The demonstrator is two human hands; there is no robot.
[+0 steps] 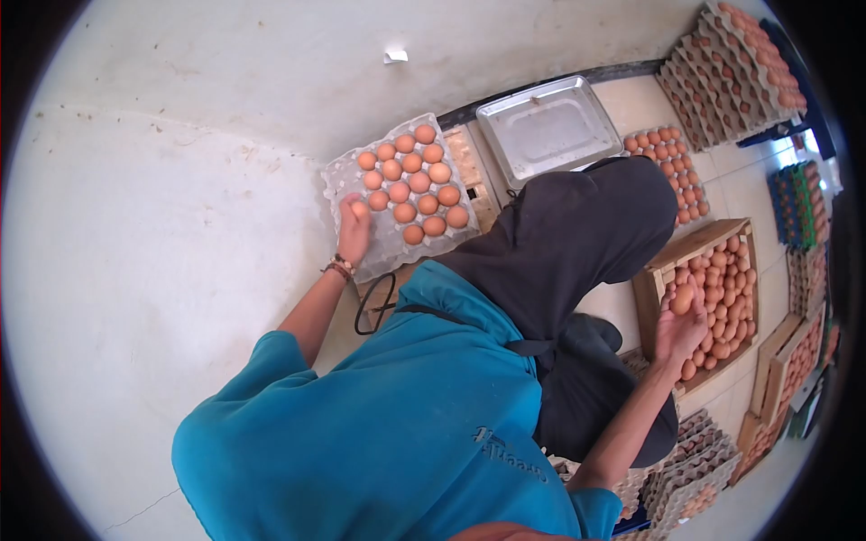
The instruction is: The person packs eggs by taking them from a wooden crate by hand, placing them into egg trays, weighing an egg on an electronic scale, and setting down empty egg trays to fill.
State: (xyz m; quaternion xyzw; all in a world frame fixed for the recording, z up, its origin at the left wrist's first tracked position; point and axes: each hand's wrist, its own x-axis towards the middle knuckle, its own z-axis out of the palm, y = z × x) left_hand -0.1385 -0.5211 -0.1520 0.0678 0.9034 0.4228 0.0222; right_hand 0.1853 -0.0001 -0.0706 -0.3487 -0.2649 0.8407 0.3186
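Observation:
My left hand (pixel 354 236) is at the near left side of a grey egg tray (pixel 379 251), its fingers closed around a brown egg (pixel 359 208). Several brown eggs (pixel 419 183) sit in the tray's cups, while cups along its edges hold none. Over a wooden crate (pixel 651 302) full of loose eggs (pixel 722 298), my right hand (pixel 681 335) grips another brown egg (pixel 682 298) between thumb and fingers. My dark-clad knees (pixel 586 212) lie between the tray and the crate.
A metal pan (pixel 550 126) rests beyond my knee, beside a filled egg tray (pixel 672 167). Tall stacks of egg trays (pixel 722 86) rise at the far right. More trays (pixel 690 469) and crates (pixel 785 370) stand along the right. A wall (pixel 180 252) bounds the left.

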